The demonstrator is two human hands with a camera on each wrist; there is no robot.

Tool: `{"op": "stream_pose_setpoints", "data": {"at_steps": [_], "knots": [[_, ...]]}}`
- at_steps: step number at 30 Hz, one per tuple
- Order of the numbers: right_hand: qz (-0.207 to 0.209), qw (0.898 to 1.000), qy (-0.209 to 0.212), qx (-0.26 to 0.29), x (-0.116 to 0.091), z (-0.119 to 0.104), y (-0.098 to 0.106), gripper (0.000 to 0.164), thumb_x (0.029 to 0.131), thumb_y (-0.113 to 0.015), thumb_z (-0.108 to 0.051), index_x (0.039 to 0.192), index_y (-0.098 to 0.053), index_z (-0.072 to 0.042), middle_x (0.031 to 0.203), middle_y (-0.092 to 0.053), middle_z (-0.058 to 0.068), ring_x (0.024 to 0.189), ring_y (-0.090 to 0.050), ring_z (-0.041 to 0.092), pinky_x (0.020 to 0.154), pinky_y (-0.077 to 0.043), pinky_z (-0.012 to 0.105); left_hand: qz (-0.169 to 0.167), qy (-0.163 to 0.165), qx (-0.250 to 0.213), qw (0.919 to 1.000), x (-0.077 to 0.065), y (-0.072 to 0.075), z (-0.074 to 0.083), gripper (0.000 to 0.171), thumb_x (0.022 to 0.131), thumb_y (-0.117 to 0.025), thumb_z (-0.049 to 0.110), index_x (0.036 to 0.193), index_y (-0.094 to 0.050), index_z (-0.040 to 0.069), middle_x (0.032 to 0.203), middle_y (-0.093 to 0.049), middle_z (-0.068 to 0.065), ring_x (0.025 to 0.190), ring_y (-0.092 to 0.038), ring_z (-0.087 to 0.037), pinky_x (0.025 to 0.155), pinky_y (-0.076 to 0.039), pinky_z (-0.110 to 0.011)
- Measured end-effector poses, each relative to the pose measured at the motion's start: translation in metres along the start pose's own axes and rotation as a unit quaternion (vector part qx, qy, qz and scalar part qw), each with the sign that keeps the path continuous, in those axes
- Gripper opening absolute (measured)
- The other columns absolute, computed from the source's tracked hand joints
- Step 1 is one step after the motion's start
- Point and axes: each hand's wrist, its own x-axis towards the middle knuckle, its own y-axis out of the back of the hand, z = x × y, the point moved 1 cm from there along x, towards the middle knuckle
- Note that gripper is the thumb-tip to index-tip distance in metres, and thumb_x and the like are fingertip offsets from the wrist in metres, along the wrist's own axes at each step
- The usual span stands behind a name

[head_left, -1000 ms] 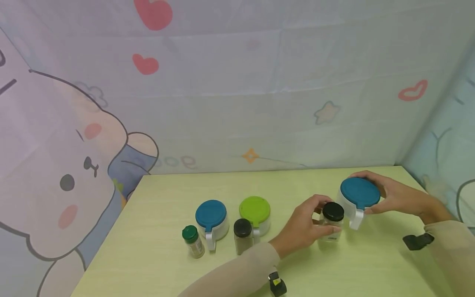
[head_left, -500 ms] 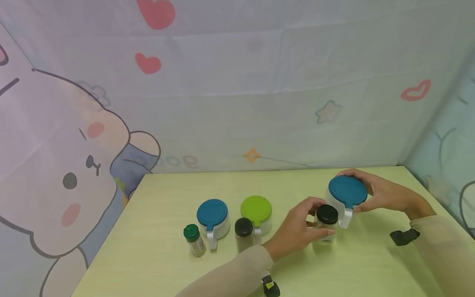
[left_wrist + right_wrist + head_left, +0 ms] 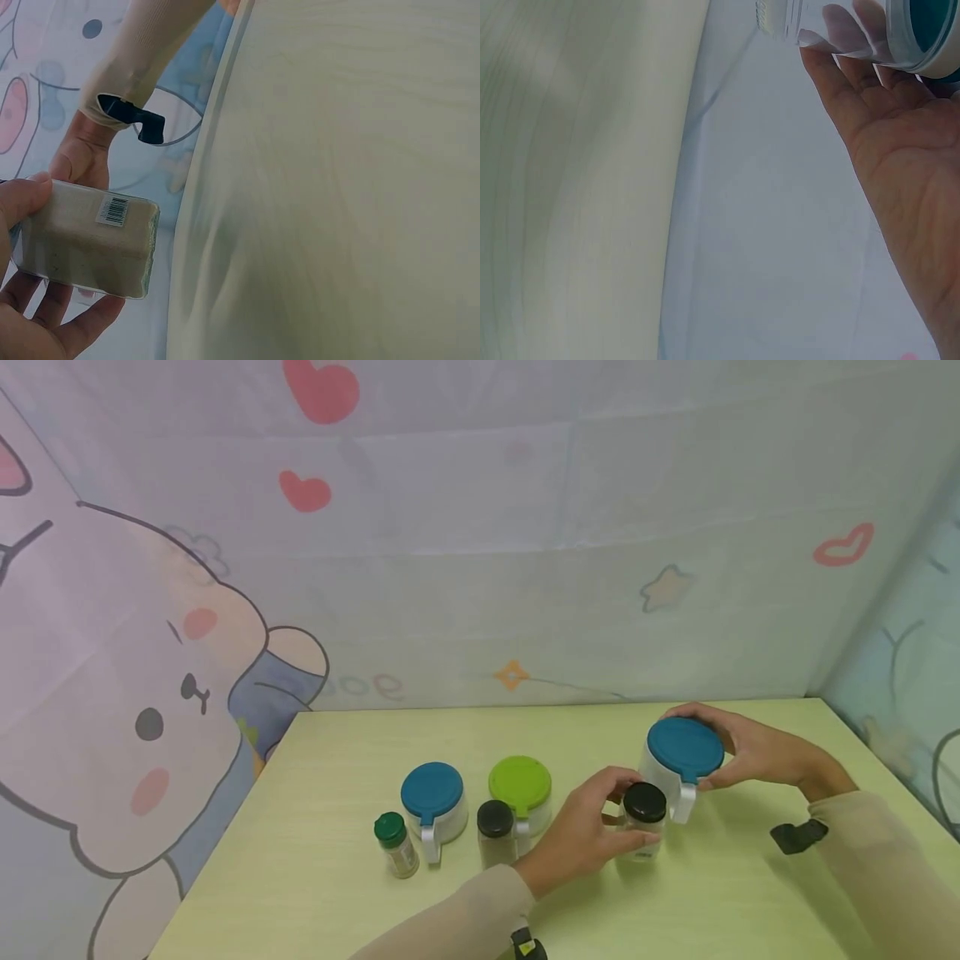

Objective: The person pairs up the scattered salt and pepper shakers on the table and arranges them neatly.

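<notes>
My left hand [image 3: 581,837] grips a small clear spice jar with a black lid [image 3: 641,820], thumb on the near side and fingers behind. In the left wrist view this spice jar [image 3: 90,238] shows pale brown contents and a barcode label, and it seems held off the table. Just behind and right of it, my right hand [image 3: 759,752] holds a seasoning canister with a blue lid and white handle [image 3: 684,756], tilted a little. In the right wrist view, fingers curl round the canister's clear wall [image 3: 847,26]; the thumb is hidden there.
Left on the table [image 3: 315,893] stand a green-capped shaker [image 3: 397,845], a second blue-lidded canister [image 3: 433,797], a green-lidded canister [image 3: 520,785] and another black-lidded jar [image 3: 496,833], partly behind my left arm. A printed curtain [image 3: 480,543] hangs behind.
Both hands have moved left across the table, carrying the black-lidded spice jar and the blue-lidded canister along. The items on the left have kept their places; the head view has shifted slightly.
</notes>
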Motion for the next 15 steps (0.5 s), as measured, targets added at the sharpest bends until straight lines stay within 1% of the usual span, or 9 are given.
{"op": "stream_pose_setpoints", "data": {"at_steps": [3,10,15], "knots": [[-0.003,1.000,0.008,0.001,0.005,0.000,-0.003,0.080,0.083,-0.079,0.000,0.150,-0.037,-0.011,0.144,-0.046,0.012,0.120,-0.058,0.023,0.096,-0.054,0.032,0.003,0.006,-0.004,1.0000,-0.003,0.002,0.000,0.055,0.086,-0.083,0.016,0.132,-0.053,0.017,0.123,-0.063,0.003,0.108,-0.059,-0.001,0.086,-0.056,-0.021],[-0.021,1.000,0.008,0.011,0.015,0.002,-0.010,0.079,0.084,-0.079,-0.002,0.150,-0.037,-0.011,0.144,-0.045,0.012,0.121,-0.056,0.024,0.097,-0.054,0.034,-0.002,0.044,-0.029,0.9986,-0.013,0.006,-0.001,0.054,0.087,-0.083,0.017,0.131,-0.053,0.020,0.123,-0.062,0.006,0.109,-0.058,-0.001,0.085,-0.057,-0.023],[-0.026,1.000,0.012,0.011,0.022,0.006,-0.015,0.079,0.084,-0.080,-0.003,0.150,-0.038,-0.012,0.144,-0.047,0.012,0.120,-0.057,0.024,0.097,-0.054,0.034,-0.002,0.046,-0.032,0.9984,-0.019,0.007,-0.002,0.054,0.087,-0.083,0.017,0.132,-0.053,0.019,0.123,-0.062,0.005,0.110,-0.058,-0.001,0.086,-0.058,-0.025]]}}
